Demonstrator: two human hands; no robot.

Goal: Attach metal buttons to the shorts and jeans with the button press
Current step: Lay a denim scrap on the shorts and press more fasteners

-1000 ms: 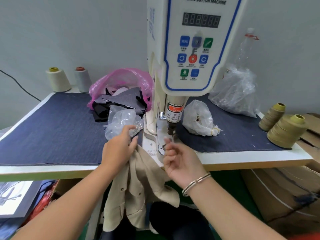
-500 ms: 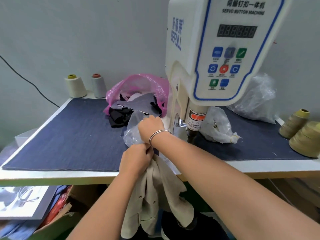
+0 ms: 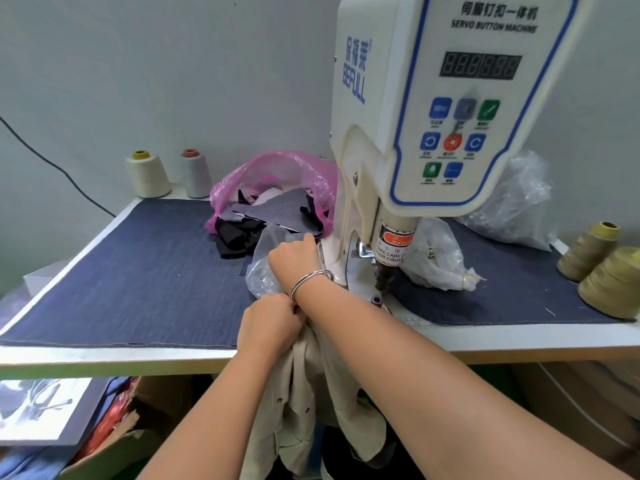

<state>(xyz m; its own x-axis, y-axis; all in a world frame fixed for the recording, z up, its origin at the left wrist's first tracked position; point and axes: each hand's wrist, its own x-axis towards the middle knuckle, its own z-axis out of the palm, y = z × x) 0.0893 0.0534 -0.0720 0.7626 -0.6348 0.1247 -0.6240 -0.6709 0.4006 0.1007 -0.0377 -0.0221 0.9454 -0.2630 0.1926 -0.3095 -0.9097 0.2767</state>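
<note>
The white button press (image 3: 433,116) stands on the denim-covered table (image 3: 138,278), its punch (image 3: 384,278) raised over the small lower die (image 3: 375,300). My left hand (image 3: 268,323) grips the bunched waistband of the beige shorts (image 3: 311,410), which hang over the table's front edge just left of the die. My right hand (image 3: 294,259), with a metal bangle at its wrist, crosses above the left one and reaches into a clear plastic bag (image 3: 258,275) left of the machine. The bag and the back of the hand hide its fingertips.
A second clear bag holding metal parts (image 3: 436,261) lies right of the punch, with a larger crumpled bag (image 3: 512,202) behind it. A pink bag of fabric scraps (image 3: 277,174) sits at the back. Thread cones stand at the right edge (image 3: 613,282) and back left (image 3: 147,173). Boxes (image 3: 121,438) sit under the table.
My right hand has left the die area, crossed over my left hand and gone into the clear bag. My left hand keeps its grip on the shorts. The view has shifted left and closer.
</note>
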